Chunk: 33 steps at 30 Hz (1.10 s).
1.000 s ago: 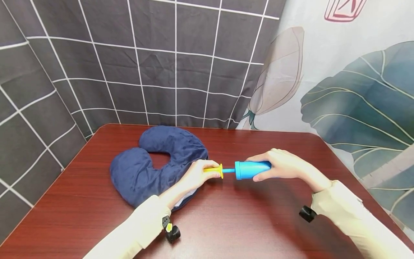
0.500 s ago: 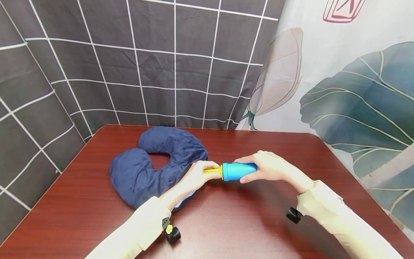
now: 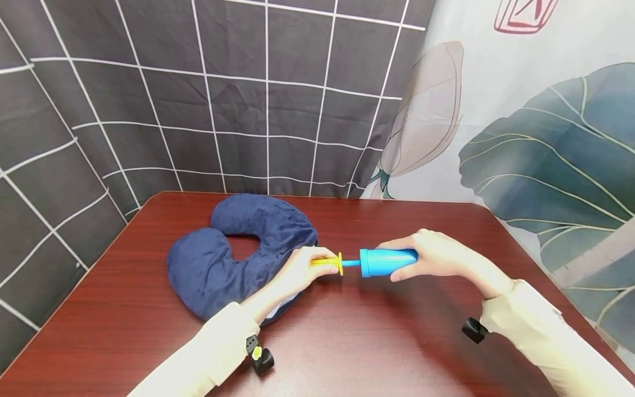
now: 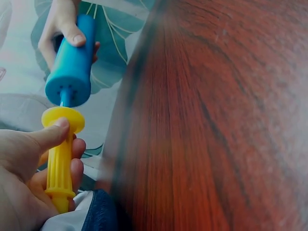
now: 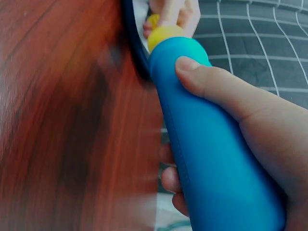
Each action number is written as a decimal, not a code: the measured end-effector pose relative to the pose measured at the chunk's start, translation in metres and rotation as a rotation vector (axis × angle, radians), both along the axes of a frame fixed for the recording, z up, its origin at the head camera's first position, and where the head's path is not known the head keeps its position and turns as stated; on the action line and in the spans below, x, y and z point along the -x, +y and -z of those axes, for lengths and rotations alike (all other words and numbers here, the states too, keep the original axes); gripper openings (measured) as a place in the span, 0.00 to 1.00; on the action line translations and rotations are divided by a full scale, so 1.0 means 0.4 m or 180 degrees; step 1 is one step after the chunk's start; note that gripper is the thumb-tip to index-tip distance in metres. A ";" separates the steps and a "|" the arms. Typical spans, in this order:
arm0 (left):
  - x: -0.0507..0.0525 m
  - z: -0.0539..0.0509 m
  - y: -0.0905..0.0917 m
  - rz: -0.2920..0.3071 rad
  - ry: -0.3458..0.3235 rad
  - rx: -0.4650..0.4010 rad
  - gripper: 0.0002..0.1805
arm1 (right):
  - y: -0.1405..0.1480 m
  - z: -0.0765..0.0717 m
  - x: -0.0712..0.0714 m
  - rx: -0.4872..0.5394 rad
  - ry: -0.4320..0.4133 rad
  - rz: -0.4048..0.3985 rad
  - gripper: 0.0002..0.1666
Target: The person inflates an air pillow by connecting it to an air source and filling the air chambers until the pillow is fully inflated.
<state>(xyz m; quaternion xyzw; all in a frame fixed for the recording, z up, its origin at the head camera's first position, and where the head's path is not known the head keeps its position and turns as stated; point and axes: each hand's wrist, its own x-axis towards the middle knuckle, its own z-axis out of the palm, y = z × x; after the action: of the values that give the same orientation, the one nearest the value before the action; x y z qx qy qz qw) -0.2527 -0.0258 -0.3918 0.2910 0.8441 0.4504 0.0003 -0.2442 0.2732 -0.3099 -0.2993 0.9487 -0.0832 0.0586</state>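
A hand pump with a blue barrel and a yellow handle is held level above the table between both hands. My left hand grips the ribbed yellow handle, its thumb lying near the round flange in the left wrist view. Around the blue barrel curl the fingers of my right hand; the right wrist view shows its thumb along the top. A short stretch of blue rod shows between flange and barrel. Under and behind the left hand lies a navy U-shaped neck pillow, a white edge showing at its near side.
The reddish-brown wooden table extends under both arms. A dark grid-patterned cloth hangs behind and to the left, and a leaf-printed cloth hangs at the right. Each wrist carries a small black camera.
The right hand pushed the barrel left against the yellow flange half a second ago, then drew it back right, so the rod shows again. The left hand and pillow stay nearly still.
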 end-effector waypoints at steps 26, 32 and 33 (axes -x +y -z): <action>0.004 0.003 -0.010 0.0093 -0.0017 -0.0035 0.11 | 0.206 -0.049 -0.057 0.0339 0.0243 -0.0027 0.37; 0.003 0.003 -0.010 0.0189 0.0011 -0.0087 0.11 | 0.215 -0.047 -0.061 0.0384 0.0242 -0.0084 0.37; 0.002 0.003 -0.009 0.0199 0.0016 -0.0087 0.11 | 0.212 -0.046 -0.060 0.0381 0.0251 -0.0104 0.37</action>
<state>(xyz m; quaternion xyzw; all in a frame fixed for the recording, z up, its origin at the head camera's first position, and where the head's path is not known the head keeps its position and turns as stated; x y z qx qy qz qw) -0.2537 -0.0294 -0.3931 0.3183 0.8283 0.4610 0.0082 -0.2203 0.3581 -0.2916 -0.3208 0.9386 -0.1269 0.0045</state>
